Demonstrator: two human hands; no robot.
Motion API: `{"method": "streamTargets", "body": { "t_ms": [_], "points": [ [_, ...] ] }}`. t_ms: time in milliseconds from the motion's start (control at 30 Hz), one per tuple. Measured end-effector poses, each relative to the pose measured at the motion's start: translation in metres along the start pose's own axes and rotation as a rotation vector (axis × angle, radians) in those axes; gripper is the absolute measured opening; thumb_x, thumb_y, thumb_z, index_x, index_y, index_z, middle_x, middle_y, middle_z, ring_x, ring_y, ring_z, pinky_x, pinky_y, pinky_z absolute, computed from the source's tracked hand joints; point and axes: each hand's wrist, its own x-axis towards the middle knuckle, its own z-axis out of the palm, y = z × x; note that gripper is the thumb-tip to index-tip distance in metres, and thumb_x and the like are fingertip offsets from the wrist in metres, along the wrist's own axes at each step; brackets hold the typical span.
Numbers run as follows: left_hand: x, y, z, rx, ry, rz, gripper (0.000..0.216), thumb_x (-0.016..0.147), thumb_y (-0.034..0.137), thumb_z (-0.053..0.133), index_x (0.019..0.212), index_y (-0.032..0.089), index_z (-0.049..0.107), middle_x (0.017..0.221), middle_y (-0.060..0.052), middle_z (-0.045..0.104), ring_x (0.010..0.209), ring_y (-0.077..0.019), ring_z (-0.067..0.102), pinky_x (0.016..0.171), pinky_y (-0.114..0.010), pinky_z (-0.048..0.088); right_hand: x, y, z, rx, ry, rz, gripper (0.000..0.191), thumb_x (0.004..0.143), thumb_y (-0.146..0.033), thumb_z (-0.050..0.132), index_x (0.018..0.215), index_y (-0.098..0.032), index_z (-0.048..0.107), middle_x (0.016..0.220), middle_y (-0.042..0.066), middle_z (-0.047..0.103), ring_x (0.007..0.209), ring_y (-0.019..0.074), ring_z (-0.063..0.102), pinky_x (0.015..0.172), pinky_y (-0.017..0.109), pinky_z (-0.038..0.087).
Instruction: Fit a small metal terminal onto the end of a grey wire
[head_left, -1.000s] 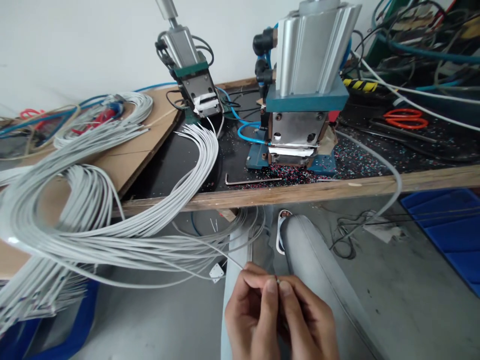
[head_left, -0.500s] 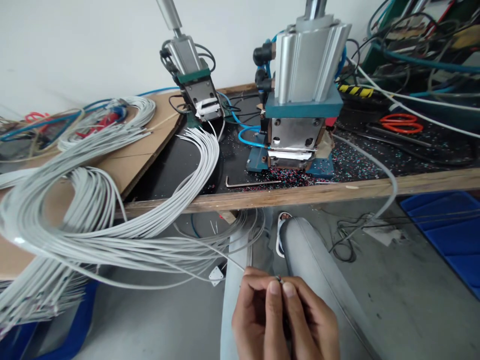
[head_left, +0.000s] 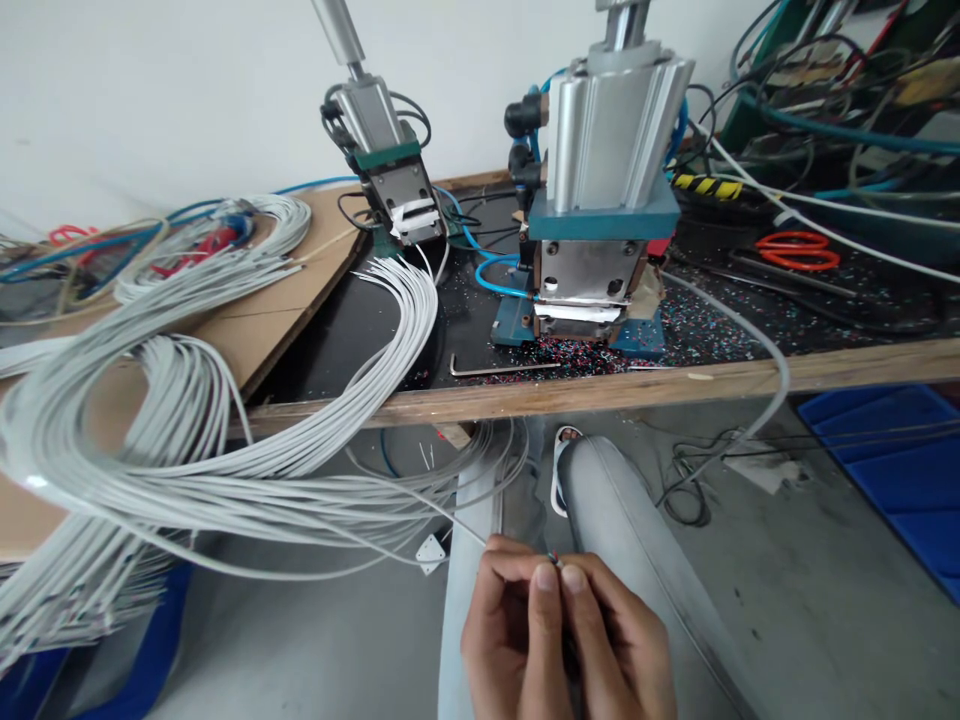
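At far left, a large bundle of grey cables [head_left: 187, 440] is draping off the cardboard sheet [head_left: 270, 300] and sagging below the wooden bench edge [head_left: 600, 385]. One thin grey cable [head_left: 450, 515] is running out of that bundle, down and to the right, into the person's hands.

The left hand [head_left: 502, 630] is sitting low in the view, over the lap, with its fingers curled tight and the thumb pressing inward. The cable is entering this hand from the upper left and passing under the curled fingers. The right hand [head_left: 619, 640] is lying against the left, knuckles touching, with thumb and forefinger pinched together. The cable end [head_left: 553, 561] is showing just above the two thumb tips, a small dark tip with a hint of colour; whether cores are already parted cannot be told.

Judgement: the step in hand appears to be preparing the cable tip by finger work, both hands closed on it. The next move would likely call for keeping the pinch firm near the tip, so that the short free length stays straight and under control.

On the bench above, the smaller pneumatic press [head_left: 390, 170] is standing left of the larger pneumatic press [head_left: 607, 200], well apart from the hands. An Allen key [head_left: 502, 368] is lying between them, and orange scissors [head_left: 799, 250] are lying at far right.
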Motion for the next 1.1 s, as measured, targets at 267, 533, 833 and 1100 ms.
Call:
{"method": "streamTargets", "body": {
  "t_ms": [267, 533, 833, 1100],
  "points": [
    [0.006, 0.002, -0.006, 0.081, -0.006, -0.011, 0.034, 0.079, 0.051, 0.084, 0.07, 0.023, 0.068, 0.068, 0.005, 0.054, 0.06, -0.0103, 0.046, 0.056, -0.017, 0.041, -0.002, -0.005, 0.002, 0.01, 0.023, -0.002, 0.043, 0.104, -0.055, 0.051, 0.096, -0.024, 0.08, 0.08, 0.006, 0.075, 0.078, 0.0204, 0.068, 0.066, 0.024, 0.053],
    [0.008, 0.007, -0.01, 0.07, -0.023, -0.135, 0.034, 0.074, 0.053, 0.088, 0.076, 0.024, 0.07, 0.07, 0.005, 0.056, 0.064, -0.01, 0.051, 0.059, -0.017, 0.042, 0.0, 0.002, 0.0, 0.064, 0.028, 0.035, 0.043, 0.1, -0.057, 0.057, 0.086, -0.02, 0.076, 0.065, 0.0, 0.057, 0.062, 0.0139, 0.052, 0.058, 0.022, 0.047],
    [0.014, 0.015, -0.012, 0.139, -0.098, -0.095, 0.028, 0.082, 0.043, 0.081, 0.073, 0.022, 0.067, 0.063, 0.006, 0.048, 0.046, -0.0074, 0.035, 0.042, -0.019, 0.032, 0.001, -0.008, 0.002, 0.07, -0.002, 0.085, 0.049, 0.097, -0.062, 0.059, 0.076, -0.019, 0.071, 0.06, -0.002, 0.048, 0.058, 0.0121, 0.043, 0.052, 0.021, 0.037],
    [0.01, 0.007, -0.011, 0.045, -0.061, -0.118, 0.033, 0.08, 0.045, 0.084, 0.071, 0.021, 0.064, 0.069, 0.006, 0.051, 0.056, -0.0077, 0.045, 0.048, -0.016, 0.037, 0.0, -0.005, 0.001, -0.007, 0.006, 0.009, 0.044, 0.103, -0.055, 0.053, 0.084, -0.021, 0.075, 0.064, 0.0, 0.054, 0.062, 0.0142, 0.048, 0.059, 0.023, 0.043]
  ]
}}
